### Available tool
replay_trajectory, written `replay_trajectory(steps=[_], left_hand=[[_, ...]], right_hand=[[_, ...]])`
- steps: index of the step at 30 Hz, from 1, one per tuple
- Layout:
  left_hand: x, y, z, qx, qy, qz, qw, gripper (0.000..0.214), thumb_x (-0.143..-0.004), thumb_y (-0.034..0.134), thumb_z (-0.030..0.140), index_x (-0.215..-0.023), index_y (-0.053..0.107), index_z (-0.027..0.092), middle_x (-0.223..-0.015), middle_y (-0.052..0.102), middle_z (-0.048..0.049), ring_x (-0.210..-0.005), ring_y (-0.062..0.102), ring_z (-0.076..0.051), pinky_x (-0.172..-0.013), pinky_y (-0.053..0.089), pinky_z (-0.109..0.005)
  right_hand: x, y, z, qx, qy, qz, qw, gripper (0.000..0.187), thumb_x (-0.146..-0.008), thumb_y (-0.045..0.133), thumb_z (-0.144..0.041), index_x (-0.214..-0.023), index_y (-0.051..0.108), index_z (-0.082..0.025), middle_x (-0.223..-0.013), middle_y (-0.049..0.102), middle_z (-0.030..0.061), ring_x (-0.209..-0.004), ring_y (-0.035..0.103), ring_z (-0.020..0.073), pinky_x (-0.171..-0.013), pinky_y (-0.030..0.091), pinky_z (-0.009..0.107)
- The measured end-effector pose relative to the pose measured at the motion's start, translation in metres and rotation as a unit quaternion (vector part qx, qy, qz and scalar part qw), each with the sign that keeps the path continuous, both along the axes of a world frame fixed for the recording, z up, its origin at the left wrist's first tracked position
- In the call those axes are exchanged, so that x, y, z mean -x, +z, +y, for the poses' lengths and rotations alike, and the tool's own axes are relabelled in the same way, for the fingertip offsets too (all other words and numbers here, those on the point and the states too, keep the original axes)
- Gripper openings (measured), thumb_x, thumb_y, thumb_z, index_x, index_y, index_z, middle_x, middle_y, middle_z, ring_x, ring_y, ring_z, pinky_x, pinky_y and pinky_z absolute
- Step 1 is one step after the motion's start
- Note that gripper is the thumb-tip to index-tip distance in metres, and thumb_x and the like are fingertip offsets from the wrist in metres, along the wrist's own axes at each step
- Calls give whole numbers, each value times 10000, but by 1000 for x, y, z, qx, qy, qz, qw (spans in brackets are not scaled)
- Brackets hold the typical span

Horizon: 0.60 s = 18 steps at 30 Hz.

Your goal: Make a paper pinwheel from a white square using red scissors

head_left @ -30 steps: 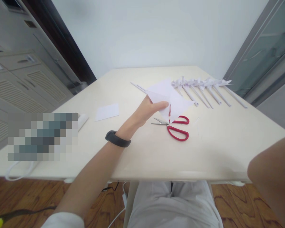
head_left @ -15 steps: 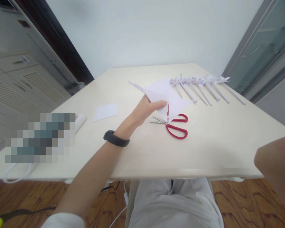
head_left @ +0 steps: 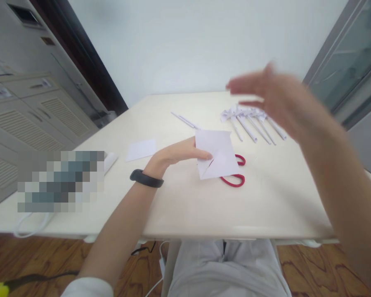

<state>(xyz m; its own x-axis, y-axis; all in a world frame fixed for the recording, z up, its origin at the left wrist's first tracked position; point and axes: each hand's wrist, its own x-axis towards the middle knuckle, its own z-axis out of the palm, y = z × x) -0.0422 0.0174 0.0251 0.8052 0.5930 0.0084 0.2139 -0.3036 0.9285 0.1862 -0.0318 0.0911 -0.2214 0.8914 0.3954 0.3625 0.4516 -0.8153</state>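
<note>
A person's left hand [head_left: 187, 151] is holding a white paper square [head_left: 221, 148] just above red-handled scissors [head_left: 243, 180], hiding their blades and leaving parts of the handle loops showing. The thumb is pressing flat on the upper face while the other fingers are mostly hiding underneath, so the pinch is closed on the sheet's left side. From that grip the paper is extending rightward, over the scissors. Being nearly square, it is showing no clear long axis; a slit is running slantwise from near the thumb tip toward the corner nearest the person and to the left.

The right hand [head_left: 275, 97] is hanging in the air beyond the scissors and to their right, blurred, fingers loosely spread, apparently holding nothing. The left is clearly the nearer hand, already touching the sheet; the right is staying apart from it.

Beyond the scissors, rolled paper sticks with folded heads [head_left: 246, 128] are lying in a row, partly covered by the right hand. Thin loose sticks [head_left: 185, 120] are resting beyond and left; a blank white sheet [head_left: 141, 149] is lying left. Farther left, drawer labels [head_left: 1, 91] are carrying marks too blurred to read; no brand is showing.
</note>
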Motion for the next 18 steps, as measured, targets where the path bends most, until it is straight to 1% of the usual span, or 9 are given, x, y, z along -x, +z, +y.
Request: replay_trajectory(steps=[2, 4, 6, 7, 9, 11, 13, 15, 18], left_hand=[[4, 1, 3, 14, -30, 37, 999, 417, -699, 661, 219, -1109, 604, 166, -1110, 652, -64, -1050, 577, -256, -884, 462, -366], [6, 0, 6, 36, -57, 61, 996, 434, -686, 670, 201, -1115, 607, 179, -1106, 658, -56, -1040, 587, -248, -874, 470, -353], [7, -1, 8, 54, -73, 76, 993, 413, -678, 676, 194, -1088, 628, 191, -1080, 671, -45, -1008, 604, -240, -855, 477, -340], [7, -1, 9, 58, -75, 83, 992, 387, -677, 680, 198, -1062, 644, 198, -1063, 677, -38, -994, 610, -237, -849, 478, -334], [8, -2, 10, 63, -71, 98, 991, 332, -679, 684, 213, -1011, 667, 212, -1035, 685, -23, -985, 612, -235, -849, 474, -328], [7, -2, 12, 62, -60, 112, 990, 299, -687, 682, 235, -986, 676, 216, -1031, 685, -20, -986, 608, -234, -857, 466, -330], [6, -4, 13, 50, -46, 117, 991, 287, -701, 675, 266, -982, 675, 207, -1029, 681, -28, -974, 606, -228, -854, 458, -327], [5, -6, 15, 32, -25, 107, 993, 279, -720, 660, 309, -973, 672, 192, -999, 679, -38, -939, 608, -219, -819, 457, -313], [4, -10, 18, -4, 31, 68, 997, 277, -737, 639, 365, -939, 647, 176, -904, 655, -33, -837, 604, -192, -718, 451, -283]], right_hand=[[3, -28, 6, 69, 44, -18, 996, 344, -902, 431, -429, -1093, 613, -208, -1212, 570, 55, -1115, 537, 199, -908, 453, 350], [5, -56, 11, 154, 91, -38, 983, 323, -848, 531, -424, -1087, 606, -221, -1216, 574, 67, -1084, 550, 209, -859, 469, 344], [5, -76, 11, 198, 132, -33, 971, 322, -815, 576, -402, -1079, 601, -220, -1129, 620, 74, -982, 587, 195, -770, 478, 314], [5, -81, 10, 211, 143, -28, 967, 298, -792, 601, -385, -1028, 617, -204, -1053, 643, 71, -897, 598, 177, -685, 467, 280], [4, -87, 8, 224, 146, -19, 964, 235, -755, 629, -360, -895, 631, -170, -863, 648, 50, -698, 564, 126, -545, 397, 239], [4, -88, 7, 218, 125, -12, 968, 198, -733, 637, -344, -784, 614, -154, -717, 592, 16, -572, 478, 87, -482, 325, 227], [4, -90, 7, 208, 104, -8, 972, 185, -730, 630, -334, -761, 599, -155, -669, 553, -2, -541, 440, 78, -470, 302, 225], [4, -92, 9, 203, 90, -8, 975, 176, -739, 616, -327, -784, 593, -159, -675, 555, -3, -548, 445, 81, -468, 297, 219], [6, -97, 11, 194, 78, -5, 978, 161, -752, 598, -307, -805, 581, -155, -706, 578, 5, -576, 479, 87, -481, 313, 212]])
